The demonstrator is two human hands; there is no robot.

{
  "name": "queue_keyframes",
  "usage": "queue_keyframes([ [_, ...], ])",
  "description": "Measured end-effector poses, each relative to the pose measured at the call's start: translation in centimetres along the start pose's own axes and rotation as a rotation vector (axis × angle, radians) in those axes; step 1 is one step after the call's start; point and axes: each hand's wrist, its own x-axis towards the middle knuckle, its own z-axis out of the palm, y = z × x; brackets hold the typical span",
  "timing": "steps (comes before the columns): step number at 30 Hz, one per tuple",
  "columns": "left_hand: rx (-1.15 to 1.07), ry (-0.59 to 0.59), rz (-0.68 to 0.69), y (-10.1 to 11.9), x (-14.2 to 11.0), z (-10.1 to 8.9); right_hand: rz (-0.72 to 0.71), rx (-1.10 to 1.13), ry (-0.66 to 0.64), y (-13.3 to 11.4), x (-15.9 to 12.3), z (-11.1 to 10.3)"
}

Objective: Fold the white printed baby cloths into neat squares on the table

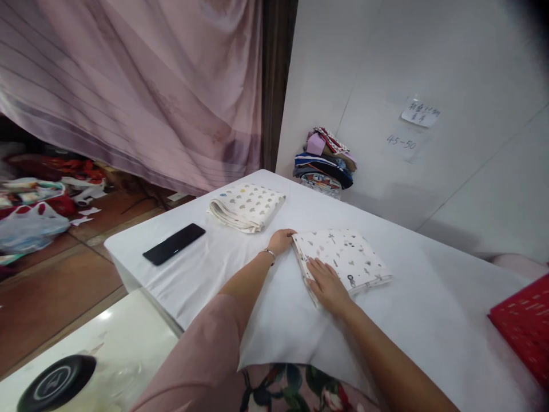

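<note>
A folded white cloth with small grey and black prints lies in front of me on the white-covered table. My left hand, with a bracelet at the wrist, has its fingers closed at the cloth's far left corner; the fingertips are partly hidden there. Flat on the near left part of the same cloth rests my right hand, fingers stretched out. Farther back and to the left sits a second folded cloth, cream with grey heart-like prints, touched by neither hand.
A black phone lies near the left edge of the table. Folded fabrics are stacked beyond the far edge, against the wall. A red patterned item is at the right. A round black object stands on a lower-left surface.
</note>
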Motion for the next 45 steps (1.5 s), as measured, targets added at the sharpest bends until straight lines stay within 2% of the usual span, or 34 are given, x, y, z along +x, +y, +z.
queue_keyframes([
  [15,-0.070,-0.076,0.057,-0.2,-0.6,-0.6,0.018,-0.027,0.001,-0.5,0.1,-0.2],
  [23,-0.095,0.014,-0.030,-0.2,0.4,0.3,0.027,-0.026,-0.020,-0.6,0.1,-0.2],
  [33,-0.098,-0.039,-0.060,0.5,0.3,-0.9,0.036,-0.014,-0.039,-1.1,0.2,-0.8],
  [39,-0.127,-0.054,-0.036,1.4,-0.7,-1.8,0.038,-0.003,-0.024,-1.3,0.2,-0.8],
  [45,-0.065,-0.067,0.073,1.8,-1.6,-1.3,0.030,0.002,-0.010,-1.3,0.1,-0.8],
])
